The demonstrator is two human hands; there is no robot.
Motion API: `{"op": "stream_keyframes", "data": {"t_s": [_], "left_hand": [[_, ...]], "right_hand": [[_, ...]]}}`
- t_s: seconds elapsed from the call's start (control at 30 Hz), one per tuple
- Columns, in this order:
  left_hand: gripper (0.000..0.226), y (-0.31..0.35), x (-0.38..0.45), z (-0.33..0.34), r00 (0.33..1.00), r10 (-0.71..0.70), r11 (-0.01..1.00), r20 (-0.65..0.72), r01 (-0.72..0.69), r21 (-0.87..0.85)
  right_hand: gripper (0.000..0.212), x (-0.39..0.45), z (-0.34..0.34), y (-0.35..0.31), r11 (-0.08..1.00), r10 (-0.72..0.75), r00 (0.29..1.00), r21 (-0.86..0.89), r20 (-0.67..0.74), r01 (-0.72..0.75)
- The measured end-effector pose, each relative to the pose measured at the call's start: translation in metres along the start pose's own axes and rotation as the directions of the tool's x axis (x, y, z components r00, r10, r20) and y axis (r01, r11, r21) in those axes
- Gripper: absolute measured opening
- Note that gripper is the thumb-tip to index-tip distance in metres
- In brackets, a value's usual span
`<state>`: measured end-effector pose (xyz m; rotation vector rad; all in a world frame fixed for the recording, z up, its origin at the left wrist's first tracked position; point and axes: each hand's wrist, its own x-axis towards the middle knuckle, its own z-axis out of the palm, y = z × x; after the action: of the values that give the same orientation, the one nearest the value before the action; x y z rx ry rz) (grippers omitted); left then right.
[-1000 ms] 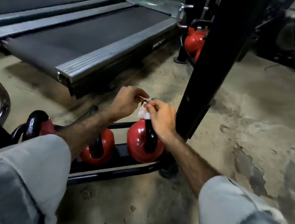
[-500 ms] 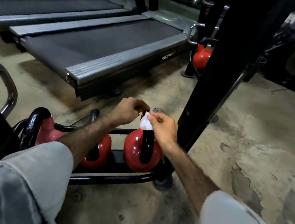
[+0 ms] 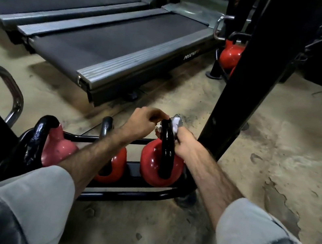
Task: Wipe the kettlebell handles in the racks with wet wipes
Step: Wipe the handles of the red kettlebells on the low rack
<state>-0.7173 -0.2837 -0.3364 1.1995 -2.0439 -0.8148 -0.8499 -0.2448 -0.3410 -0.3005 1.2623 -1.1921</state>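
Low in the centre of the frame, a red kettlebell [image 3: 157, 167] sits at the right end of a black floor rack [image 3: 128, 196], its black handle [image 3: 166, 144] standing upright. A white wet wipe [image 3: 176, 121] is draped over the top of that handle. The right hand [image 3: 184, 141] has its fingers curled round the right side of the handle, pressing the wipe against it. The left hand [image 3: 144, 120] is on the handle's left side, fingers bent and pinching a lower fold of the wipe. Left of it in the rack are a second red kettlebell [image 3: 114, 167], partly hidden by the left forearm, and a paler pink kettlebell [image 3: 56, 147]. A black upright post [image 3: 241, 82] rises just right of the hands. Two treadmills [image 3: 109, 43] fill the upper left, and another red kettlebell [image 3: 230, 52] shows in the upper right behind the post.
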Motion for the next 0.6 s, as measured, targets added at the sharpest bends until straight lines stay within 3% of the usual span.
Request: {"op": "stream_keyframes", "data": {"t_s": [0.1, 0.2, 0.27, 0.37, 0.4, 0.5, 0.57, 0.6], "left_hand": [[0.043, -0.004, 0.001, 0.0, 1.0, 0.013, 1.0, 0.003, -0.013, -0.008], [0.043, -0.006, 0.001, -0.001, 1.0, 0.005, 1.0, 0.006, -0.005, -0.021], [0.044, -0.008, 0.003, -0.002, 1.0, -0.018, 0.999, 0.014, 0.019, -0.051], [0.05, -0.006, 0.004, -0.001, 0.998, -0.048, 0.995, 0.04, 0.051, -0.087], [0.05, -0.004, 0.004, -0.002, 0.998, -0.05, 0.994, 0.035, 0.053, -0.094], [0.047, -0.008, 0.004, -0.002, 0.997, -0.07, 0.987, 0.028, 0.073, -0.146], [0.045, -0.014, 0.003, -0.002, 0.99, -0.125, 0.946, 0.059, 0.136, -0.293], [0.042, -0.016, 0.0, -0.001, 0.985, -0.161, 0.912, 0.062, 0.173, -0.372]], "right_hand": [[0.013, -0.003, -0.007, 0.0, 0.975, -0.074, 0.994, -0.216, -0.081, 0.054], [0.012, -0.006, -0.015, 0.007, 0.798, -0.404, 0.9, -0.543, -0.161, 0.261], [0.012, -0.003, -0.012, 0.007, 0.744, -0.465, 0.871, -0.604, -0.161, 0.285], [0.013, -0.001, -0.003, 0.0, 0.775, -0.413, 0.89, -0.587, -0.192, 0.233], [0.015, -0.005, -0.002, -0.002, 0.725, -0.464, 0.872, -0.634, -0.16, 0.269], [0.011, -0.03, -0.013, 0.005, 0.318, -0.645, 0.737, -0.807, 0.2, 0.498], [0.016, -0.041, -0.022, 0.006, -0.039, -0.579, 0.64, -0.802, 0.505, 0.597], [0.018, -0.041, -0.023, 0.0, -0.209, -0.494, 0.624, -0.78, 0.605, 0.59]]}}
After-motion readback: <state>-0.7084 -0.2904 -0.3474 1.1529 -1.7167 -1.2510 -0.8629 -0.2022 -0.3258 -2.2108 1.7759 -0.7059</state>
